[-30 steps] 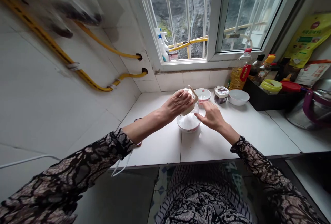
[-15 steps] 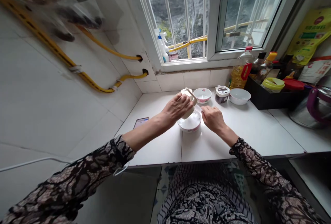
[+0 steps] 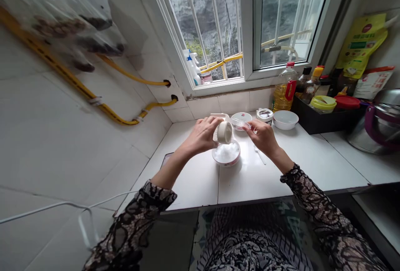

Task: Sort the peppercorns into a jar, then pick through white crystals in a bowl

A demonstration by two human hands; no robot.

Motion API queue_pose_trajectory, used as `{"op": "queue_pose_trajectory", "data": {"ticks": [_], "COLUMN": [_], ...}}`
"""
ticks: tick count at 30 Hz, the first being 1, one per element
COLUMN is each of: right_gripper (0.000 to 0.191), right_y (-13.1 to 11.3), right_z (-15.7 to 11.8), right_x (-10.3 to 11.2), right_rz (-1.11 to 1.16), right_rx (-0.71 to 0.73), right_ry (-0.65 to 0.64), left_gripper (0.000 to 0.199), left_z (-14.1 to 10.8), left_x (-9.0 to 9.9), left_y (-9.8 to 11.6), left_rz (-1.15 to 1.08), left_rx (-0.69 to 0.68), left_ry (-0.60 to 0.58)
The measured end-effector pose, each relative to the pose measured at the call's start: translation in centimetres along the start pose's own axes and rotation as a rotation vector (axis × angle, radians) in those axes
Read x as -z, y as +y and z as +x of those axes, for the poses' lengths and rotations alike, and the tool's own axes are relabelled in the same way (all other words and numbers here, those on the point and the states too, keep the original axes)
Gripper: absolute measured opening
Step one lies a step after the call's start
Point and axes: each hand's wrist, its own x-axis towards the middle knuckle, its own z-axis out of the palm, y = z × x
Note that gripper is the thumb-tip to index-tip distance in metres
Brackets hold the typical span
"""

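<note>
Cream jar [image 3: 224, 132], in the head view, lies tipped in the left hand [image 3: 201, 134], whose fingers curl around it; its long axis runs roughly level, one round end pointing toward the right fingers. Whether that end is mouth or base is hard to tell. Thumb and fingers of the right hand [image 3: 263, 134] pinch a clear piece [image 3: 240, 123], its shape unclear, reaching leftward. Just below the left fingertips stands a bowl [image 3: 226, 164] heaped with white powder [image 3: 227, 152]. Beyond the right fingertips, a second bowl [image 3: 242, 116] is partly covered by the clear piece; the right hand partly hides a white-lidded jar [image 3: 265, 114].
</note>
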Motion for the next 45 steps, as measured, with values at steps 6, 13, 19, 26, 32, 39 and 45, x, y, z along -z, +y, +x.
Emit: {"op": "queue_pose_trajectory", "data": {"ticks": [6,13,19,26,32,39,45], "right_gripper": [0.021,0.028,0.028,0.03,0.025,0.021,0.024], "right_y": [-1.1,-4.5,-8.4,-7.8,-7.3,-6.3,-2.4], "right_z": [0.3,4.3,8.3,8.2,7.8,7.9,3.7], "right_x": [0.7,0.6,0.1,1.1,1.7,1.4,0.1], "right_rz": [0.035,-0.118,-0.23,-0.111,0.013,-0.017,-0.195], "right_rx": [0.086,0.257,0.594,0.659,0.593,0.609,0.547], "right_ry": [0.044,-0.053,-0.169,-0.172,-0.169,-0.245,-0.073], "left_gripper": [0.068,0.075,0.085,0.073,0.071,0.074,0.068], "left_z": [-2.1,-4.4,-3.7,-3.8,-3.9,-4.0,-3.9], "left_x": [-1.9,-6.0,-7.7,-8.7,-9.0,-8.8,-6.9], "left_y": [0.1,-0.2,0.5,1.0,1.0,-1.1,-2.5], "left_rz": [-0.409,-0.853,-0.991,-0.829,-0.593,-0.316,0.079], "left_rx": [0.113,0.306,0.428,0.302,0.127,0.13,0.059], "left_ry": [0.003,0.255,0.559,0.682,0.8,0.777,0.555]}}
